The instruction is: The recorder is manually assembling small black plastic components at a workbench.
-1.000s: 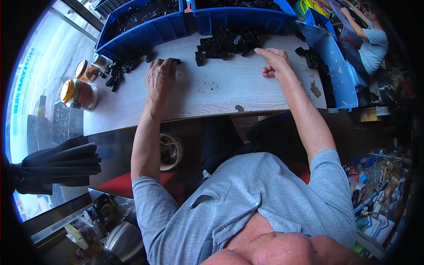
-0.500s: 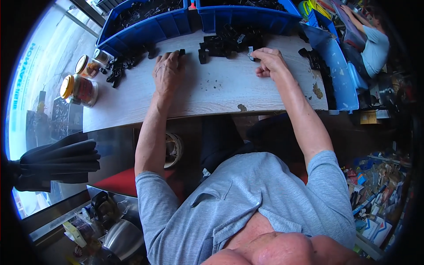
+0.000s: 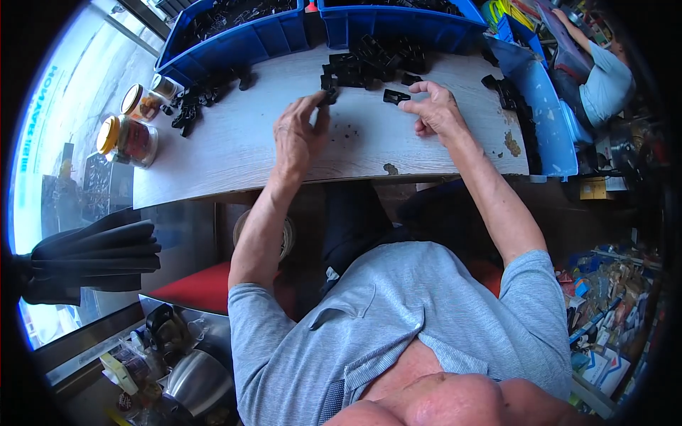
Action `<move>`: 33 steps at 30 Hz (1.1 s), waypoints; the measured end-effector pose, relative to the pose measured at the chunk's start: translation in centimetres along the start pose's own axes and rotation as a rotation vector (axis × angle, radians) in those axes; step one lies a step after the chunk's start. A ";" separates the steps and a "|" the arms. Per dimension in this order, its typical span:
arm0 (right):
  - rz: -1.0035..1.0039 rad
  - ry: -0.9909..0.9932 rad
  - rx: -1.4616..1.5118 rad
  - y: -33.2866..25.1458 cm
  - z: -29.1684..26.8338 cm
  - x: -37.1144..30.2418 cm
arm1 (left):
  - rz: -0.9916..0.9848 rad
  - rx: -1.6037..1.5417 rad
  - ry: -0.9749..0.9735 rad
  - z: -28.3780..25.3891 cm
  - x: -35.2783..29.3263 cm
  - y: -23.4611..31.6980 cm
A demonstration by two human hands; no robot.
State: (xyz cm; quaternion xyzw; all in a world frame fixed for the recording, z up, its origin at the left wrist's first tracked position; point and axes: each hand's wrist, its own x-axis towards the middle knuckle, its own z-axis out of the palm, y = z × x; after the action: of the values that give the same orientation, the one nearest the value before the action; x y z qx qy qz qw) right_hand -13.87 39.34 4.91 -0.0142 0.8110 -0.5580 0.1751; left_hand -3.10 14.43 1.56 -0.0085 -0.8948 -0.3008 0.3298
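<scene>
My left hand is over the middle of the table, its thumb and fingers closed on a small black plastic part. To the right, my right hand has its index finger and thumb spread apart, other fingers curled. Another small black plastic part is by that thumb's tip; whether they touch I cannot tell. One more black piece lies just beyond the index finger. Past both hands, a pile of black plastic parts rests on the table.
Two blue bins of black parts line the far edge. A blue tray is at the right, near more black parts. Jars and loose black pieces occupy the left. A person is beyond the tray.
My left hand has moved right, toward the pile, with a black part at its fingertips. My right hand's index finger and thumb have spread; the piece they pinched is no longer between them.
</scene>
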 end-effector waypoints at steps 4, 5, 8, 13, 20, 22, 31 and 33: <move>0.008 -0.078 -0.150 -1.2 0.9 -0.4 | 0.008 -0.112 -0.045 2.0 0.0 2.4; 0.013 -0.079 -0.190 -1.3 1.0 -0.4 | 0.038 -0.091 -0.055 2.6 0.4 2.7; -0.008 -0.102 -0.219 -0.7 0.9 0.1 | 0.141 -0.079 -0.088 4.2 1.5 3.7; -0.042 -0.156 -0.134 0.1 0.0 0.3 | 0.285 0.032 -0.265 5.2 3.0 4.1; -0.037 -0.160 -0.136 0.2 0.2 0.3 | 0.354 -0.017 -0.282 5.7 3.0 3.4; -0.033 -0.161 -0.141 0.2 0.2 0.2 | 0.337 -0.061 -0.255 5.7 2.7 3.5; -0.030 -0.148 -0.169 0.2 -0.1 0.4 | 0.387 0.036 -0.299 6.2 2.7 4.0; -0.034 -0.146 -0.183 0.2 0.1 0.2 | 0.379 0.053 -0.322 6.0 2.5 3.9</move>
State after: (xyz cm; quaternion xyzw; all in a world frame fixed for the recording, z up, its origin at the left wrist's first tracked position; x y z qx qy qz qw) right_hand -14.00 39.30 4.67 -0.0844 0.8433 -0.4820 0.2224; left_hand -7.75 20.39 1.52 -0.2153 -0.9258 -0.2048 0.2338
